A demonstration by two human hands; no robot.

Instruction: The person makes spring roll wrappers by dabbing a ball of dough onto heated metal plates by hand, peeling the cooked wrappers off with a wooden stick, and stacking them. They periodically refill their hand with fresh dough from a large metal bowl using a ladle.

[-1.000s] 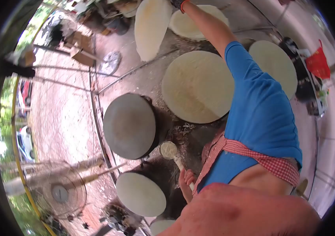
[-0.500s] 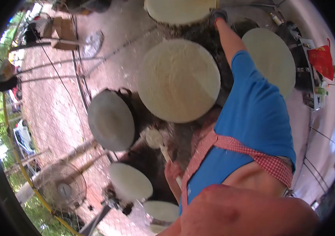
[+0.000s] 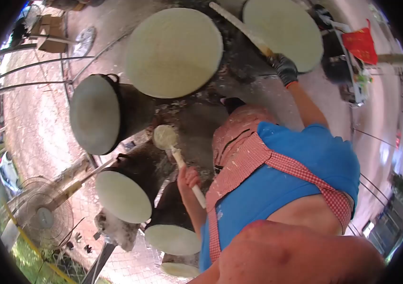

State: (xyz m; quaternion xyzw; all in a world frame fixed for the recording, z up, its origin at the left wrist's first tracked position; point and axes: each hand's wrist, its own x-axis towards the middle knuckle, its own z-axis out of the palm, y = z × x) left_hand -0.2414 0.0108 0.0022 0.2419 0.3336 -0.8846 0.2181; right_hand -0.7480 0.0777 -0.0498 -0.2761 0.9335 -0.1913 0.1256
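My left hand is bare and wrapped round the pale handle of a ladle. Whitish batter coats the ladle's bowl, which hangs between several round griddles. My right hand, in a dark glove, grips a long, flat wooden stick whose far end points up and left. Beside that hand lies a griddle covered with a pale layer. A large griddle ahead also carries a pale, even sheet. Grey and seemingly bare is the griddle at the left.
Nearer on the left stand more pale-covered griddles. A standing fan and a yellow hose are at the lower left. A cardboard box sits at the upper left. A red bag hangs by a small table at the right.
My right hand has drawn back from the far griddle toward my body, and its wooden stick now shows. The view has shifted. My left hand still holds the ladle.
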